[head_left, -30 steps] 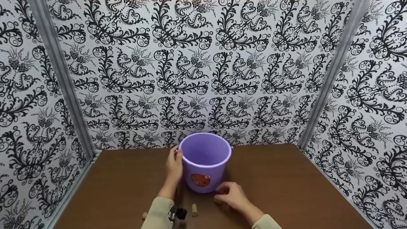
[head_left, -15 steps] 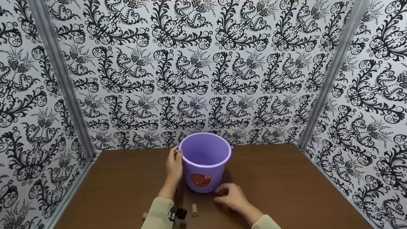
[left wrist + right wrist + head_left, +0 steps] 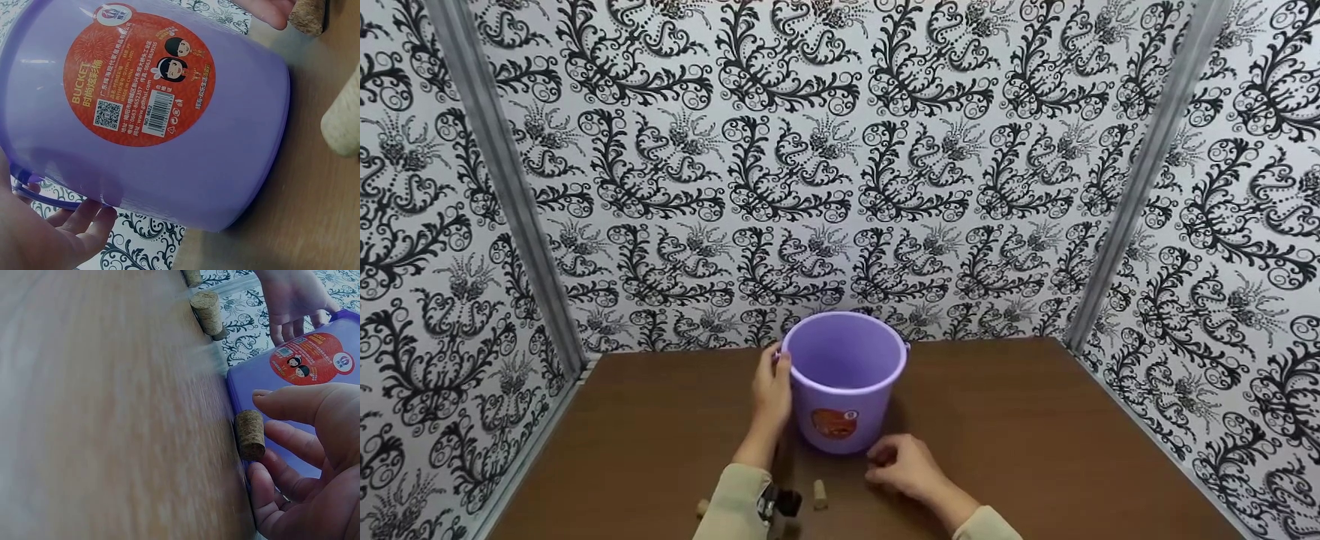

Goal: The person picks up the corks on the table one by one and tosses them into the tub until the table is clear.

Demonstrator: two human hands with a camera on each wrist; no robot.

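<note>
A purple bucket with a round red label stands upright on the table. My left hand grips its left side at the rim; in the left wrist view the fingers of my left hand lie by the bucket's handle. At the bucket's base, a cork stopper rests on the table. My right hand is around this cork with bent fingers; in the right wrist view the thumb lies slightly apart from it and a finger is close against its side. The head view hides this cork behind the hand.
Another cork stands on the brown table in front of the bucket. One more cork is partly covered by the left sleeve. Patterned walls close off the back and both sides.
The sliver of cork seen by my right thumb a second ago no longer shows in the head view. My right fingers have shifted slightly; the left hand and bucket stay in place.
</note>
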